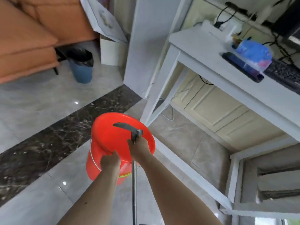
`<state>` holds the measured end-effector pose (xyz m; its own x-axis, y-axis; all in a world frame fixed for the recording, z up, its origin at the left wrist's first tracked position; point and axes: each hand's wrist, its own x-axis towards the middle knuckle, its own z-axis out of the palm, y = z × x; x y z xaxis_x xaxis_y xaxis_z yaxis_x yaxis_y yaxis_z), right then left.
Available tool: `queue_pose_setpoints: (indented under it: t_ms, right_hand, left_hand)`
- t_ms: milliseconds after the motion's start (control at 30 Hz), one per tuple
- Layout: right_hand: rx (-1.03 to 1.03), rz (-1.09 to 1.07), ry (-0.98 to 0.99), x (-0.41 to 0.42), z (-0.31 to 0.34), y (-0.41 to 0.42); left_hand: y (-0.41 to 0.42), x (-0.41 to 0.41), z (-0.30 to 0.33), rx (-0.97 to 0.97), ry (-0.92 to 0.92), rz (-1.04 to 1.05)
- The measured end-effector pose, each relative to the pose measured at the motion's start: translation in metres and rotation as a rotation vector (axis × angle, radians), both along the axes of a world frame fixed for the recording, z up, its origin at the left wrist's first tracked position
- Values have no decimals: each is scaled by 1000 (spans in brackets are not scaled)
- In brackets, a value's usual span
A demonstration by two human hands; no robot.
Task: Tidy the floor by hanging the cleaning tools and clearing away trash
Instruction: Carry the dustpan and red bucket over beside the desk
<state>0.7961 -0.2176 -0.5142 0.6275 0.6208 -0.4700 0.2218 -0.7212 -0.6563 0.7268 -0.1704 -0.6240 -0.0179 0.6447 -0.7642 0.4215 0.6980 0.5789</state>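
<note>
Both grips are closed on the load. Our left hand (pixel 110 161) curls over the near rim of the red bucket (pixel 120 138), fingers hooked inside the lip, so that the bucket hangs tilted with its mouth turned toward us and its thin wire bail (pixel 93 157) lying against the left wall. Our right hand (pixel 139 147) is clenched around the top of a metal pole (pixel 134 192), just below a dark curved lever (pixel 125 126) and its grey bracket; the lever shows against the bucket's red interior. The pole runs straight down from the right fist, past the bucket's right side, to the lower edge of the view, and its lower end is out of sight, so we cannot tell what kind of tool it is.

The two fists sit near each other, left one lower, with the bucket between and above them and raised clear of the grey tiled floor (pixel 40 103), which a dark marble band (pixel 65 127) crosses. A blue bin (pixel 82 70) lined with a black bag stands well apart at upper left, beside an orange sofa (pixel 27 39). To the right stands a white bench (pixel 211 62) carrying a blue plastic bag (pixel 254 54) and a black keyboard (pixel 285 73).
</note>
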Motion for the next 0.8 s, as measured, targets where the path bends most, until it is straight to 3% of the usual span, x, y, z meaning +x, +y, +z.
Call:
queue_pose_setpoints:
  t_ms: [400, 800]
  right_hand:
    - [106, 377, -17, -40, 30, 183]
    - [219, 549, -55, 33, 57, 304]
  left_hand:
    - [165, -53, 24, 106, 74, 224]
    - [276, 16, 38, 68, -70, 440]
